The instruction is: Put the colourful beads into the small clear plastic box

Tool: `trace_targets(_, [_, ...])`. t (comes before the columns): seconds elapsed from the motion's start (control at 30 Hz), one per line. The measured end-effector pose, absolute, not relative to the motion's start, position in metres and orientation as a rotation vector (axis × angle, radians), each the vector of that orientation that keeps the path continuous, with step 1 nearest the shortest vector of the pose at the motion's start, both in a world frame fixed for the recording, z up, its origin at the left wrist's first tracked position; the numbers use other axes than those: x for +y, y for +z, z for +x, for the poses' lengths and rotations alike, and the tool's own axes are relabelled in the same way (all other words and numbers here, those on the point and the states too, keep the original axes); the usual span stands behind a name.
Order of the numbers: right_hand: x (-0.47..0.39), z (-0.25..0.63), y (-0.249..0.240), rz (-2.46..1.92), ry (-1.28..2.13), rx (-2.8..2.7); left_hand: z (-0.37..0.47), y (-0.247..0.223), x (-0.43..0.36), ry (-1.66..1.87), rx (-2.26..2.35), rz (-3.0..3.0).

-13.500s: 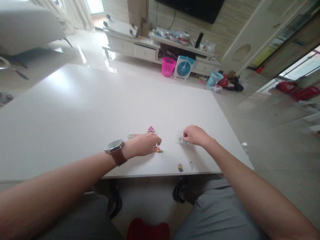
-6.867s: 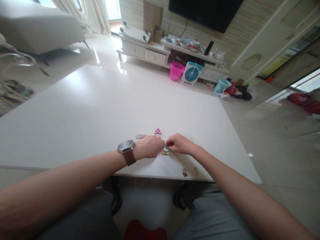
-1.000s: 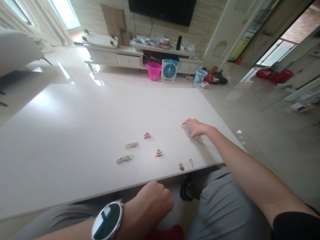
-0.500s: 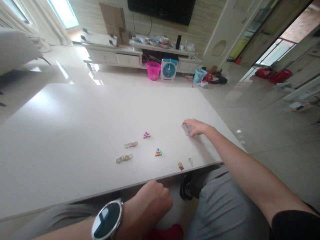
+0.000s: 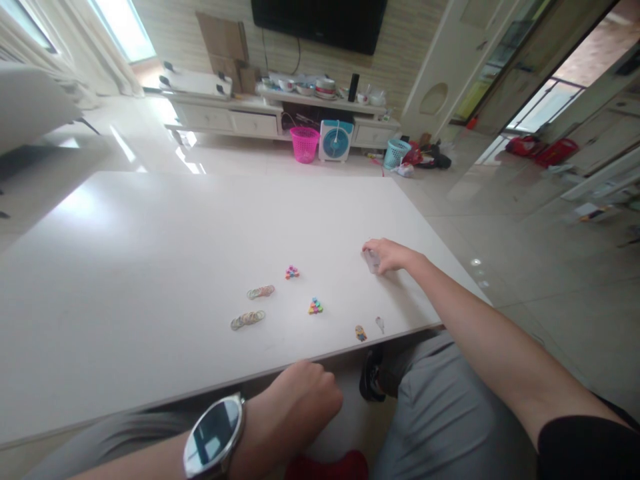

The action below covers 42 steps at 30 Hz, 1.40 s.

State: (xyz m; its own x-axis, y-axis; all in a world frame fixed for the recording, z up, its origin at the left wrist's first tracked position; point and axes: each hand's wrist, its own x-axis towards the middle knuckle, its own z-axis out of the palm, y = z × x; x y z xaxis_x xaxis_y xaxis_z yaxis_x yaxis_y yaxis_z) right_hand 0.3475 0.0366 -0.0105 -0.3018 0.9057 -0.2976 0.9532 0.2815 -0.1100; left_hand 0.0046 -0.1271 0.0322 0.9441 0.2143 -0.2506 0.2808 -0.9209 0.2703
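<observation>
On the right part of the white table (image 5: 165, 247), my right hand (image 5: 389, 256) has its fingers round a small clear container (image 5: 372, 261). My left hand (image 5: 313, 393) is a closed fist in front of the table's near edge, with a watch (image 5: 215, 435) on the wrist; its inner side is hidden. Two rows of thin rings, an upper one (image 5: 261, 292) and a lower one (image 5: 247, 320), lie left of centre. Beside them sit a pink and orange cluster of small pieces (image 5: 292, 272) and a multicoloured one (image 5: 315, 306). A yellow and blue figure (image 5: 361, 333) and a small pale item (image 5: 380, 325) lie near the edge.
Beyond the table stand a pink basket (image 5: 305, 145), a blue and white fan (image 5: 335, 141) and a light blue basket (image 5: 397, 153). Dishes (image 5: 325, 88) rest on the low cabinet (image 5: 255, 123) under a television (image 5: 320, 23).
The view has shifted slightly. My right hand stays at the clear container and my left hand stays in a fist; nothing on the table has visibly moved.
</observation>
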Motion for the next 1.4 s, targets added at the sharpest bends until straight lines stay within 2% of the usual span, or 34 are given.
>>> trace_targets(0.13, [0.029,0.329,0.012,1.769,-0.604,2.591,0.002,0.046,-0.098,-0.152,0.587,2.554])
trace_targets(0.27, [0.001,0.288,0.058,1.866,-0.854,2.937,0.002,0.057,-0.056,0.422,0.903,1.812])
trace_targets(0.33, [-0.019,0.267,0.078,1.871,-0.927,3.046,0.000,0.060,-0.040,0.621,0.907,1.425])
trace_targets(0.53, [-0.067,0.225,0.104,1.604,-1.214,3.308,-0.003,0.072,-0.041,0.642,0.681,0.903])
trace_targets(0.77, [-0.077,0.212,0.107,1.540,-1.007,3.431,0.010,0.076,-0.053,0.623,0.568,0.916])
trace_targets(1.4, [-0.077,0.213,0.105,1.492,-0.847,3.594,0.011,0.076,-0.053,0.723,0.632,1.056])
